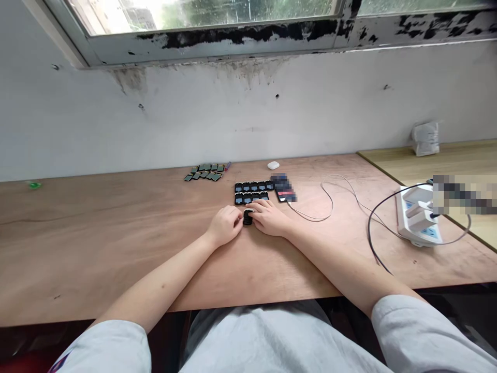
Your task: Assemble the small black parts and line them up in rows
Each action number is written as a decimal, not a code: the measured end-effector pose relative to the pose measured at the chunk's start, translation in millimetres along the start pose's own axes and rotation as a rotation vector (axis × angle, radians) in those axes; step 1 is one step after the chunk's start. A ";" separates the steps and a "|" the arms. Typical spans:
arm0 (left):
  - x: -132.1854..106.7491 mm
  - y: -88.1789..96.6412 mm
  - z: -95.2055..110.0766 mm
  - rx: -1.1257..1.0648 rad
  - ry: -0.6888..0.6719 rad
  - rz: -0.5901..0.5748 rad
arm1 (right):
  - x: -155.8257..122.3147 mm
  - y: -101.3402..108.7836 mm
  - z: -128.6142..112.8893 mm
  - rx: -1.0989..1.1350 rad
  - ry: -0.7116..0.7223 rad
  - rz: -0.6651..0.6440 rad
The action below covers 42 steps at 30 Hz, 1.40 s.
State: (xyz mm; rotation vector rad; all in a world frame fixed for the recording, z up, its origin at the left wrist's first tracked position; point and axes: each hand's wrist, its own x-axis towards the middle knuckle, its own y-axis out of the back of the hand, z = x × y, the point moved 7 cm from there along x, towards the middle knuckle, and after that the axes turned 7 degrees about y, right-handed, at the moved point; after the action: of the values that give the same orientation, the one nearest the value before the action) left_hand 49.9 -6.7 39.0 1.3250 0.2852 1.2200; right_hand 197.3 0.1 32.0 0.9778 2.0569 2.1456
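Note:
A small black rectangular part (247,217) lies on the wooden table between my two hands. My left hand (225,225) has its fingers curled and pressed against the part's left side. From the right, my right hand (268,216) reaches over the part's upper edge with its fingers closed on it. Just beyond my hands, several similar black parts with blue-grey faces (251,198) sit in two rows. Farther off to the left is a group of green and black flat pieces (205,173), with a small purple tool (228,166) beside them.
A phone (284,188) with a white cable (310,218) lies right of the rows. A white earbud case (273,165) is behind it. On the right stands a white power strip (419,215) with plugs and a black cable. A green item (34,185) lies far left.

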 end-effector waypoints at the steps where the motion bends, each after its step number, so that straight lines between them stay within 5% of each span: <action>1: 1.3 -1.6 4.2 0.018 -0.042 0.004 | -0.2 1.1 1.7 -0.004 -0.010 0.005; 7: 17.5 -4.8 2.5 -0.054 -0.044 0.101 | -2.6 6.0 10.6 0.022 -0.069 -0.001; 14: 18.9 -14.1 0.2 -0.134 -0.050 -0.056 | -3.0 -1.3 18.8 0.091 -0.096 -0.019; 42: 11.2 -13.6 -1.5 -0.154 -0.098 -0.156 | -3.6 -3.4 23.1 0.043 -0.183 -0.067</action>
State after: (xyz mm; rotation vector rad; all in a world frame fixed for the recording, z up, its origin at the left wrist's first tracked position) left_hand 60.3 6.0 32.3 1.2021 0.2162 1.0224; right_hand 208.9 19.8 26.1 1.0498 2.0264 1.9099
